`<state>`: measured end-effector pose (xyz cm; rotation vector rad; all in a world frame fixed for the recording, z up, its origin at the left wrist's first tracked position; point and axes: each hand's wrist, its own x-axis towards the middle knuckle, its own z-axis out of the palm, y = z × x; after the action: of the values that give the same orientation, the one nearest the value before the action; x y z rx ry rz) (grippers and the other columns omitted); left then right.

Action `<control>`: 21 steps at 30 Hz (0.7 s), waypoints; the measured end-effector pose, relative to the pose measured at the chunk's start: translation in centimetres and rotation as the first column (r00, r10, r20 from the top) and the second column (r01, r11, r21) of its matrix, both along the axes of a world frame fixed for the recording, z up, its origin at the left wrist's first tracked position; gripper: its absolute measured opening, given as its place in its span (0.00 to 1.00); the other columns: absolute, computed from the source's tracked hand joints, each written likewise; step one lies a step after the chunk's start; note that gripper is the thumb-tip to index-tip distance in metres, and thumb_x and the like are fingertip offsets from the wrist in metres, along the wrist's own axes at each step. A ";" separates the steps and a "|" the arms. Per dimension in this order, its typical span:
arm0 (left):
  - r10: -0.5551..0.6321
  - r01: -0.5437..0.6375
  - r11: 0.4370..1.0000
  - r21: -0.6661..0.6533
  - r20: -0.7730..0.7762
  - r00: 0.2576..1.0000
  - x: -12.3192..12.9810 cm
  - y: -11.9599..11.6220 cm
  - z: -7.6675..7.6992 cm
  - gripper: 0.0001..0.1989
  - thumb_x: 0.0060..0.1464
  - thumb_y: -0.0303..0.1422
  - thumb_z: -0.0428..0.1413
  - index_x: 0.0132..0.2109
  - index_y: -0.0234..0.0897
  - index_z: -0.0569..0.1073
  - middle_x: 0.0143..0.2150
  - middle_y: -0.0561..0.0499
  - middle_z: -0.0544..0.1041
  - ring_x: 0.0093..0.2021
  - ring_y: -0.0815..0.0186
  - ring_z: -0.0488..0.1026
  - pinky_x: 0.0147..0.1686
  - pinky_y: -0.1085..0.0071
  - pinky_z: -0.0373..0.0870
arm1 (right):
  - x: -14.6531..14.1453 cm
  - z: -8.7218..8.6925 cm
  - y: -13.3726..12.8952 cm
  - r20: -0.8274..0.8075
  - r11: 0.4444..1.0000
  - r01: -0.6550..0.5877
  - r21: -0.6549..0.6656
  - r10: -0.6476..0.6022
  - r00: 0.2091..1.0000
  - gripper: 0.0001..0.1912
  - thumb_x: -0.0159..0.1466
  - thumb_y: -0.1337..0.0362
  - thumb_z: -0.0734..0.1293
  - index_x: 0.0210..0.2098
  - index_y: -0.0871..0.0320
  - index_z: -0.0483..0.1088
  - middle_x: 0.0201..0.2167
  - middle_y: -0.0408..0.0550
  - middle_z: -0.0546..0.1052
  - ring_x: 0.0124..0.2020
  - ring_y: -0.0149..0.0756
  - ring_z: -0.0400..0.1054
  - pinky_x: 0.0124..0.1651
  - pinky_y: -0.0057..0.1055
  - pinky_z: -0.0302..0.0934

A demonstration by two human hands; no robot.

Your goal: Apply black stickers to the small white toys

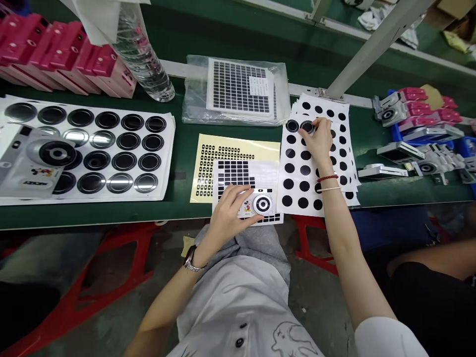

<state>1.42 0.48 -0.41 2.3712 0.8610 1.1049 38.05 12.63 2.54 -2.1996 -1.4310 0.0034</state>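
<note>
Near the table's front edge my left hand (pixel 232 210) grips a small white camera (pixel 263 204) with a cartoon figure and a round lens. Under it lie a sheet of black squares (pixel 233 173) and a yellowish sheet of small black frames (pixel 204 163). My right hand (pixel 319 139) is pinched at the edge of a black ring-marked disc (pixel 307 127), over a white sheet of black circles (pixel 296 168). A similar disc (pixel 292 125) lies just to the left. Whether the pinched disc is lifted off the sheet cannot be made out.
Large disc stickers (pixel 169 148) and a bagged white camera (pixel 33 163) lie left. Behind stand pink boxes (pixel 67 54), a clear bottle (pixel 145 59) and a bagged sheet pack (pixel 238 89). Right are more cameras (pixel 431 158), a metal post (pixel 372 49) and a person's arm (pixel 435 258).
</note>
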 end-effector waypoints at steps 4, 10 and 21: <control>0.008 -0.008 1.000 -0.004 -0.002 1.000 0.0 -0.1 -0.2 0.31 0.65 0.49 0.64 0.67 0.38 0.68 0.60 0.38 0.78 0.61 0.48 0.77 0.67 0.41 0.72 | -0.8 0.1 -0.5 0.051 1.000 -0.005 0.014 0.004 0.999 0.27 0.67 0.51 0.70 0.60 0.54 0.63 0.60 0.61 0.69 0.55 0.53 0.71 0.53 0.49 0.70; 0.021 -0.022 0.999 -0.027 -0.020 1.000 0.0 -0.1 -0.4 0.31 0.62 0.46 0.68 0.66 0.40 0.70 0.60 0.39 0.78 0.61 0.47 0.77 0.67 0.40 0.72 | -1.3 0.4 -0.7 0.083 0.999 -0.035 0.010 0.034 0.996 0.30 0.69 0.51 0.66 0.68 0.54 0.63 0.63 0.62 0.70 0.52 0.51 0.73 0.52 0.48 0.72; 0.023 -0.023 1.000 0.015 -0.023 0.999 0.1 -0.1 -0.2 0.30 0.64 0.45 0.67 0.66 0.38 0.69 0.59 0.38 0.78 0.60 0.48 0.77 0.67 0.41 0.73 | 0.7 3.5 -1.9 0.008 0.965 -0.257 -0.053 0.258 0.966 0.26 0.68 0.60 0.66 0.65 0.55 0.72 0.55 0.59 0.76 0.40 0.45 0.72 0.56 0.52 0.72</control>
<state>1.49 0.33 -0.62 2.3961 0.8932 1.0979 38.74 10.71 6.00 -2.0415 -1.7336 0.1154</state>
